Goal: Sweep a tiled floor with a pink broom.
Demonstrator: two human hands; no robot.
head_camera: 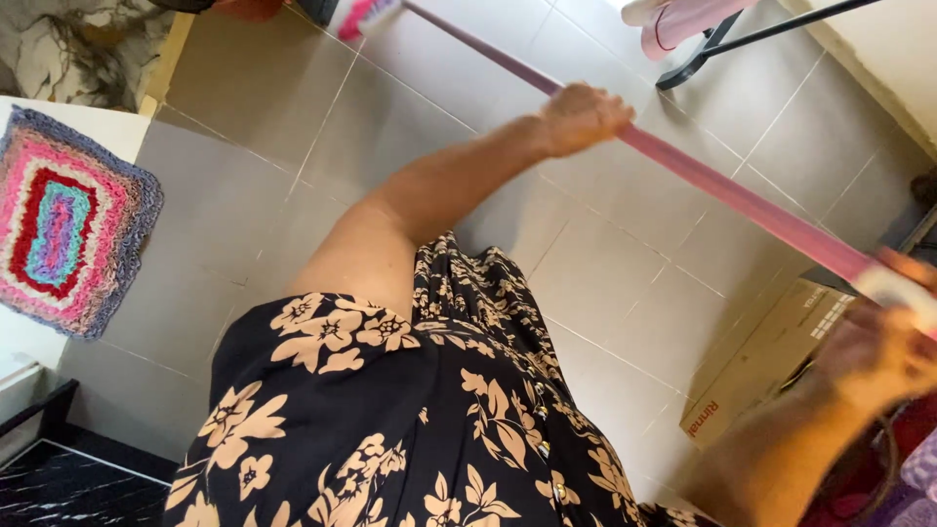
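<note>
While both hands grip the pink broom handle | left hand fingers wrapped | right hand clasping | cardboard box contents unseen

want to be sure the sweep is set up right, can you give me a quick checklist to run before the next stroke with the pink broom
1. Left hand closed around the pink broom handle midway: ok.
2. Right hand on the handle's upper end: ok, though blurred.
3. Broom head on the tiled floor: cannot tell, it is cut off at the top edge.
4. Crocheted mat apart from the broom head: ok.
5. Cardboard box sits under the handle near the right hand: not ok, close.
6. Black stand leg beside the handle: not ok, close.
</note>
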